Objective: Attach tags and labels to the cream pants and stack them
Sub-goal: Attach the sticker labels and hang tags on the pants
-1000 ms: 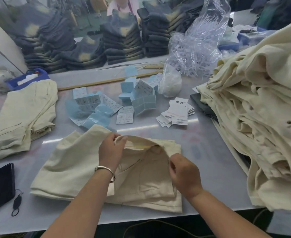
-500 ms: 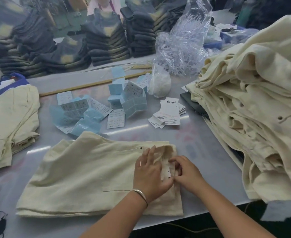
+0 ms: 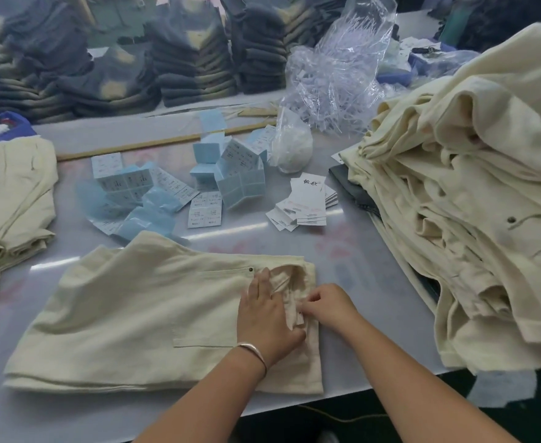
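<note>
Left hand [image 3: 264, 318]: flat, fingers straight, pressing on the waistband end of the folded cream cotton pants [image 3: 128, 321], silver bangle at the wrist.
Right hand [image 3: 328, 303]: fingers curled, pinching a small white tag [image 3: 300, 318] at the waistband, just beside the left hand.
Pants: at 6 o'clock on the glossy grey table [image 3: 352, 260].
Loose white paper tags [image 3: 306, 203]: at 12 o'clock.
Pale blue label sheets [image 3: 154, 199]: at 11 o'clock.
Heaped cream pants [image 3: 474, 193]: at 2 o'clock.
Folded cream stack [image 3: 7, 206]: at 9 o'clock.
</note>
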{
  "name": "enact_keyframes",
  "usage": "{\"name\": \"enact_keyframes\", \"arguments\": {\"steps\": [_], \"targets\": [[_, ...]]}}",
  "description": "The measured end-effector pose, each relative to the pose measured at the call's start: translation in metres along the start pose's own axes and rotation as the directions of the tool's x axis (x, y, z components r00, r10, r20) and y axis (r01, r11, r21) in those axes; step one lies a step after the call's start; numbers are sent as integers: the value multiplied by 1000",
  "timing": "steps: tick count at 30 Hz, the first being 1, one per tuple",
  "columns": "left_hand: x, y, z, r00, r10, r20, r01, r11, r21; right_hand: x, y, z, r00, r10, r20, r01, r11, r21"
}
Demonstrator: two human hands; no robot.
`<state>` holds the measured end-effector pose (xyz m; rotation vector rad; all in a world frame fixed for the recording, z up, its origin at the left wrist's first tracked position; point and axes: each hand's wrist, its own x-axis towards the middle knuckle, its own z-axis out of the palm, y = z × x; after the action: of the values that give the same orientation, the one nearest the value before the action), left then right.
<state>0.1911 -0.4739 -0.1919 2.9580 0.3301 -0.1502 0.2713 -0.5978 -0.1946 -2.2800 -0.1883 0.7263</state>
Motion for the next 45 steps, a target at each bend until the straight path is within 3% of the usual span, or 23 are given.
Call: {"name": "enact_keyframes", "arguments": {"steps": [2, 4, 7, 10, 17, 23, 35, 39, 42, 45], "targets": [[0, -3, 0, 1000, 25, 1, -25, 999, -43, -1, -2, 0, 1000, 13, -19, -14, 1000, -10], [-2, -10, -2, 997, 49, -53, -60, 968, -244, -4, -2, 0, 999, 19, -42, -16, 996, 85], [-9, -30, -13, 971, -85, -223, -56, 828, -557, -16, -2, -5, 999, 16, -37, -1, 928, 372], [-20, -42, -24, 907, -194, -373, -122, 728, -675, -34, -4, -7, 992, -52, 117, -28, 801, 599], [-44, -48, -48, 808, -219, -547, -265, 694, -670, -68, -18, 10, 886, -243, 395, -152, 652, 743], [-55, -46, -60, 765, -275, -582, -279, 673, -685, -75, -24, 16, 870, -324, 372, -109, 608, 786], [-70, -41, -58, 714, -305, -630, -263, 717, -645, -70, -22, 11, 814, -446, 372, -18, 620, 784], [-71, -43, -56, 704, -329, -630, -247, 718, -651, -67, -21, 7, 834, -427, 349, 19, 654, 756], [-69, -41, -51, 706, -321, -632, -227, 742, -630, -60, -21, 3, 904, -323, 279, -3, 649, 761], [-61, -33, -43, 785, -285, -550, -199, 725, -659, -53, -21, 6, 959, -181, 219, -51, 649, 759]]}}
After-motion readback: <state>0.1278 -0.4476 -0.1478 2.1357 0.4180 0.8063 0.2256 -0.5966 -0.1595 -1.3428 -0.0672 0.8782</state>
